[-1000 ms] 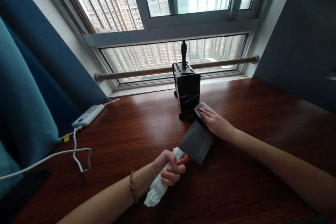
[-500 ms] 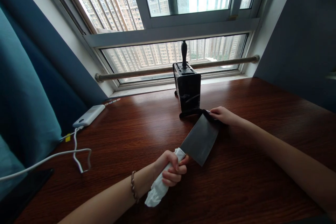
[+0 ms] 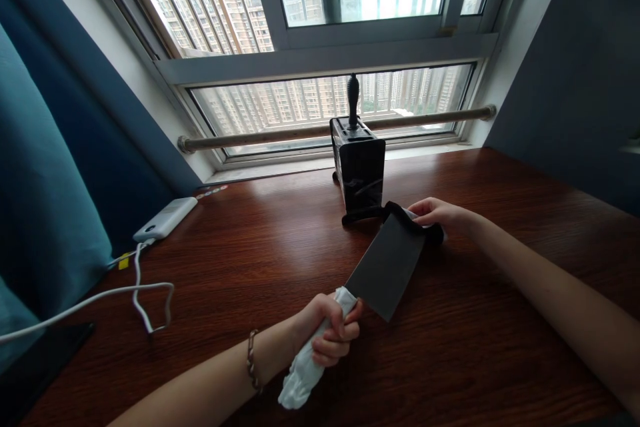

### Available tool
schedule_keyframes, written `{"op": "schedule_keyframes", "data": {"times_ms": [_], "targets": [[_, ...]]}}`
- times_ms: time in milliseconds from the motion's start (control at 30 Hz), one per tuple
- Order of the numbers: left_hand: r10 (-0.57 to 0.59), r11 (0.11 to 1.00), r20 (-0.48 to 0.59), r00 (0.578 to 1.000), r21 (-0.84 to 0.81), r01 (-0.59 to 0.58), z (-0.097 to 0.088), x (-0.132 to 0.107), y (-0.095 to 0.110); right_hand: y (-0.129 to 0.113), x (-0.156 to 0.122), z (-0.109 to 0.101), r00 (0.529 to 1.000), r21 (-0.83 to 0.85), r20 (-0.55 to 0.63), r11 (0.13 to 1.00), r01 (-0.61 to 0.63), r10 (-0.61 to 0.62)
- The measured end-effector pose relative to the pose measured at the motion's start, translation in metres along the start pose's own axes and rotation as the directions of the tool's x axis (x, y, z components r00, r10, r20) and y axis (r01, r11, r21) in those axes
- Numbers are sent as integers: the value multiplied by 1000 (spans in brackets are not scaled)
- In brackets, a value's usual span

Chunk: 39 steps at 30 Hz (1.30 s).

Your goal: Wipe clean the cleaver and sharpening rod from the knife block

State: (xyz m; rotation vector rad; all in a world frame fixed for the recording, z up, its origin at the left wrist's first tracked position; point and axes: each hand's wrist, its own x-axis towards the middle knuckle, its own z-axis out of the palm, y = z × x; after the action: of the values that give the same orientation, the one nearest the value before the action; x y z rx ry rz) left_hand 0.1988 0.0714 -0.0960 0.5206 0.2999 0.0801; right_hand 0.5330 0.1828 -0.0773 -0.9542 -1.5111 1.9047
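Note:
My left hand [image 3: 336,332] is closed around the handle of a cleaver [image 3: 387,263], and that handle is wrapped in crumpled white tissue or cloth [image 3: 300,377]. The broad grey blade points away from me, slanting up to the right above the table. At the blade's far end, my right hand [image 3: 440,215] pinches a black, soft-looking piece [image 3: 434,234] with a bit of white showing at the fingertips. This piece lies along the blade's end edge; what it is exactly cannot be told. Just beyond stands a black knife block [image 3: 364,177] with one dark handle [image 3: 353,100] sticking up.
A white power bank [image 3: 167,219] with a looping white cable [image 3: 140,300] lies at the table's left. A dark flat object [image 3: 47,353] sits at the lower left. Behind the brown wooden table [image 3: 240,240] are a window and a metal rail [image 3: 265,138]. Blue curtain [image 3: 45,167] hangs at left.
My right hand has shifted slightly to the right and up, and more of the black piece shows across the blade's end. My left hand keeps its grip on the cleaver.

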Motion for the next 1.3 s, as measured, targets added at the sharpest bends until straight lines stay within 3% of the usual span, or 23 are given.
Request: {"op": "schedule_keyframes", "data": {"times_ms": [133,433,533,600,700,767,800,867,933,967,1133,1233,1300], "targets": [[37,999,-9,999,2,-37,0,1,-1,2,2,-2,998,33,-45,999,34,-32],[12,1000,19,1000,17,-12,1,-2,-1,3,-5,-22,999,-59,-24,997,-43,42],[29,1000,25,999,3,-29,0,-2,-1,6,-9,-34,989,-7,-143,999,-32,31],[37,999,22,999,-11,-37,0,-2,0,2,-12,-36,953,59,-288,991,116,-95],[31,999,17,999,-39,-31,-1,-2,1,-10,-15,-27,815,69,-464,904,423,-346],[45,996,-5,999,-71,-46,-1,-2,0,-18,-14,-11,753,23,-497,860,509,-432],[54,995,-18,998,-84,-55,-1,-1,0,-20,-13,-1,759,-19,-474,867,498,-447],[58,994,-31,998,-94,-61,-1,-1,-1,-18,-8,22,848,-205,-319,904,374,-423],[51,994,-22,998,-98,-53,-1,-2,0,-11,-2,47,938,-470,-86,844,260,-337],[50,994,-16,999,-101,-51,-1,-2,1,-7,1,60,949,-554,5,789,264,-314],[38,994,8,999,-107,-37,-2,-2,4,7,-1,114,908,-563,308,715,414,-283],[10,995,16,1000,-98,-8,-2,-2,4,7,-6,127,869,-555,392,675,486,-303],[-2,996,16,1000,-93,4,-3,-3,3,6,-7,126,867,-542,404,687,484,-292]]}}
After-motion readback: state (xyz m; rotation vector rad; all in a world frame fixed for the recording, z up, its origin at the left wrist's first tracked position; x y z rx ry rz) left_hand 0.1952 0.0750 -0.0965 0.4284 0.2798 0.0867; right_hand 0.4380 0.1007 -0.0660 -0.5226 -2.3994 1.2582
